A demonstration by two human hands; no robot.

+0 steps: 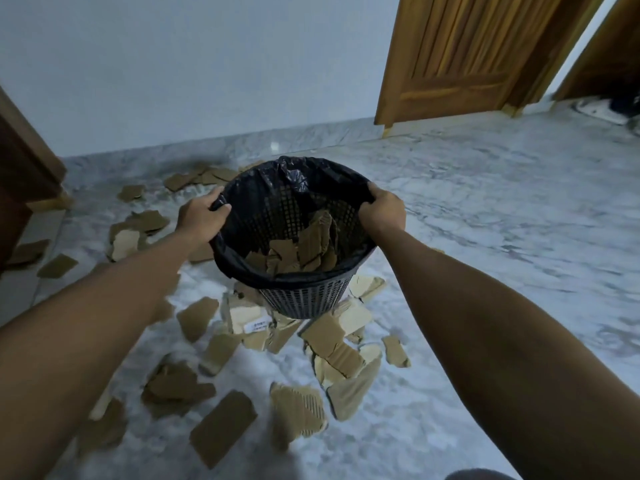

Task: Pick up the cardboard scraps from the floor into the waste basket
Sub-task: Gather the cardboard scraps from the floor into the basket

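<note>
While both hands, the left hand [202, 216] and the right hand [382, 211], are gripping the waste basket [304, 292] rim with curled fingers, light, stiff cardboard scraps [332, 344] are lying scattered on the floor [485, 237] near and left, best pinched by their edges.

Indoor room or hallway of a home, by the look of it. Floor [485, 209] of polished grey-white marble, with a matching marble skirting along a plain pale wall [190, 64]. Panelled wooden door [460, 53] stands open at upper right, a second wooden frame edge just beyond it; dark wooden furniture or door [20, 168] at left edge. Small household waste basket [304, 292] of black plastic mesh, lined with a black bag. Dim, bluish light. No work benches, shelving or shop fittings in view.
</note>
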